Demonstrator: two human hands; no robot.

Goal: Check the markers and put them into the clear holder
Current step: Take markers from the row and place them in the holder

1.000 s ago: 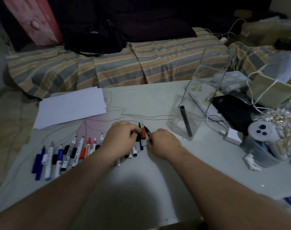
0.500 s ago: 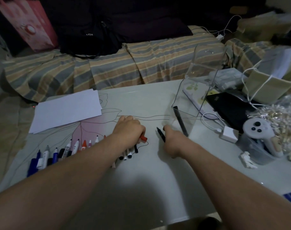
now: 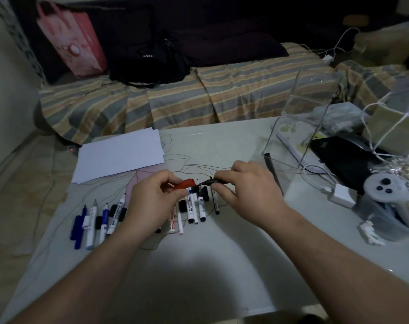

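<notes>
The left hand [image 3: 155,201] pinches a red cap [image 3: 184,184], long axis level, open end toward the right hand [image 3: 247,190], which grips a black marker [image 3: 214,181] tip-first at the cap. Beyond, the clear holder [image 3: 299,146] holds 1 dark marker [image 3: 272,170]

Dim, underexposed wide-angle view with soft detail.

The room is dark; weak light reaches the pale desk [image 3: 222,141], whose far half reads brightest. A broad soft shadow lies on the desk nearest the camera, between the forearms. Faint glints show on the clear holder [image 3: 301,127] at the desk's right side. Behind the desk the background sinks into near black. Straight lines bow toward the frame edges, and fine detail looks smeared and noisy.
</notes>
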